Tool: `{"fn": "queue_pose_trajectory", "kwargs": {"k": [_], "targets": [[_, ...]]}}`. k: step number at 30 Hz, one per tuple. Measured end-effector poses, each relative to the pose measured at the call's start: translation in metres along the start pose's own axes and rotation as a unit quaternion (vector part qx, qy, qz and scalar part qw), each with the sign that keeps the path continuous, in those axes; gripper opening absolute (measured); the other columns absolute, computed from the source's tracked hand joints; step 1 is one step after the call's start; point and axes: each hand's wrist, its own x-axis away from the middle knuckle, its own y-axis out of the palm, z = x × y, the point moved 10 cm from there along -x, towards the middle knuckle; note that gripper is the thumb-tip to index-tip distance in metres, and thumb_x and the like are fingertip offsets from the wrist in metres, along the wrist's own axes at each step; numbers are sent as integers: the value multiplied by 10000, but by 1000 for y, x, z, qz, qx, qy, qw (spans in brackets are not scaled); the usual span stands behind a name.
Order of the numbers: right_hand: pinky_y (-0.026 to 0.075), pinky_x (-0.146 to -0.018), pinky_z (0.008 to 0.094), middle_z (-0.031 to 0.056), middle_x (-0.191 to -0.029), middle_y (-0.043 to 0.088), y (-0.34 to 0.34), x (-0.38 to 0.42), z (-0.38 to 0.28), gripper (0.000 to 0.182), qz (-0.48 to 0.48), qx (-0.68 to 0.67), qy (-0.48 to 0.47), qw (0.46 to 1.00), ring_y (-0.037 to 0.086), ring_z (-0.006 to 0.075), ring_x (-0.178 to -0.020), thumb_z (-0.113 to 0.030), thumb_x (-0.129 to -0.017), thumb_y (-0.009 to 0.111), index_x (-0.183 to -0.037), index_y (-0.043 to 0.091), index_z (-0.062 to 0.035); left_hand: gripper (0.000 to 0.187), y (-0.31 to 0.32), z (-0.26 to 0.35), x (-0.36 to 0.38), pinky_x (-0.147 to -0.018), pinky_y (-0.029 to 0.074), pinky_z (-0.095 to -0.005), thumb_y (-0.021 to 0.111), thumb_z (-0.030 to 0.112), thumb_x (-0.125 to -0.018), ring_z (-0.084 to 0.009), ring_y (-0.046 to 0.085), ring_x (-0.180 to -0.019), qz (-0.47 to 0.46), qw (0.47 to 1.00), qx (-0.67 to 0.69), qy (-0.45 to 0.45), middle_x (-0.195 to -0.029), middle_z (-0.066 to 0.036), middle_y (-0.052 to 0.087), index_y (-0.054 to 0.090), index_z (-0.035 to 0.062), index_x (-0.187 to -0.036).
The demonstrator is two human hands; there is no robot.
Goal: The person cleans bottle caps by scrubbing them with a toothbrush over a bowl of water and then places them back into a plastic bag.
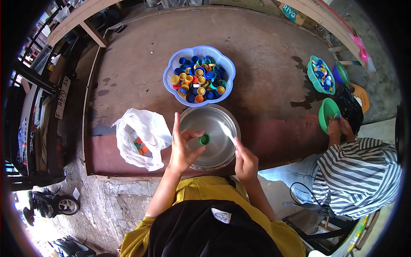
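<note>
1. left hand [185, 150]: thumb and finger pinching green cap [205, 139], held over metal bowl [209, 159].
2. right hand [246, 163]: fingers closed on white-tipped brush [228, 132], also over bowl.
3. white plastic bag [147, 128], left of bowl, caps inside.
4. blue basket [170, 88], just beyond bowl, heaped with multicoloured caps.

Open tabletop [274, 73] flanks the blue basket [171, 92]; the white bag [150, 124] blocks leftward passage.

A worn brown tabletop [265, 55] stands above rough concrete flooring [98, 210].
</note>
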Motion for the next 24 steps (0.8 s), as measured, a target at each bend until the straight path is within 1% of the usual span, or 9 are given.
{"fn": "queue_pose_trajectory", "kwargs": {"k": [3, 7, 10, 11, 15, 18, 22, 23, 24], "targets": [[481, -531, 336, 112, -779, 620, 25, 11, -4, 420, -145, 46, 3, 988, 604, 230, -591, -39, -843, 526, -1248, 549, -149, 1154, 4, 0, -2, -894, 489, -379, 720, -116, -635, -236, 629, -946, -31, 999, 34, 12, -904, -119, 605, -79, 117, -1435], [461, -502, 342, 73, -670, 560, -26, -10, 14, 437, 57, -24, 67, 996, 564, 225, -526, -71, -831, 558, -1248, 552, -202, 1161, 4, -2, -4, -905, 488, -399, 709, -134, -643, -254, 626, -952, -27, 998, 62, -10, -929, -130, 593, -97, 137, -1433], [453, -514, 311, 114, -703, 581, 4, -1, -17, 418, -132, 20, -39, 990, 560, 232, -542, -22, -848, 517, -1249, 546, -137, 1161, 5, 4, -7, -904, 489, -413, 703, -137, -654, -268, 625, -953, -37, 993, 115, -12, -951, -133, 589, -112, 146, -1431], [451, -509, 310, 108, -692, 574, 9, 1, -13, 414, -147, 32, -22, 988, 554, 224, -537, -25, -849, 519, -1246, 548, -136, 1160, 7, 6, -7, -903, 489, -417, 702, -135, -660, -272, 623, -958, -51, 989, 139, -13, -956, -132, 588, -118, 147, -1430], [459, -504, 346, 78, -649, 536, -29, -17, 1, 450, 50, -54, 55, 996, 542, 247, -517, -50, -830, 549, -1258, 541, -189, 1132, 11, 12, -8, -932, 473, -407, 700, -105, -696, -268, 594, -1031, -94, 970, 225, 1, -1012, -138, 590, -119, 161, -1431], [480, -555, 320, 123, -734, 594, 5, -3, -27, 428, -131, -12, -28, 991, 578, 269, -572, -20, -854, 516, -1263, 531, -144, 1137, 16, 10, -8, -938, 467, -413, 701, -107, -696, -282, 582, -1052, -110, 955, 273, -35, -1070, -157, 578, -123, 165, -1430], [503, -613, 323, 130, -846, 641, 0, -17, -26, 421, -87, -121, 11, 989, 638, 273, -682, -36, -866, 514, -1270, 520, -151, 778, 20, 7, -5, -938, 449, -352, 652, -46, -780, -238, 550, -1094, -103, 934, 340, -17, -1175, -185, 546, 209, 72, -1409], [503, -615, 327, 141, -850, 641, 0, -21, -31, 420, -92, -131, 18, 987, 644, 279, -699, -26, -864, 513, -1268, 522, -144, 521, 20, 5, -3, -937, 436, -320, 629, -3, -816, -211, 541, -1095, -86, 929, 360, -10, -1191, -174, 545, 402, 8, -1285], [502, -615, 322, 147, -851, 640, 0, -22, -33, 417, -104, -120, 16, 987, 644, 278, -699, -22, -865, 512, -1265, 524, -138, 484, 18, 2, -3, -935, 437, -318, 627, 2, -820, -208, 543, -1091, -66, 927, 369, -12, -1182, -166, 552, 426, 2, -1261]]}}
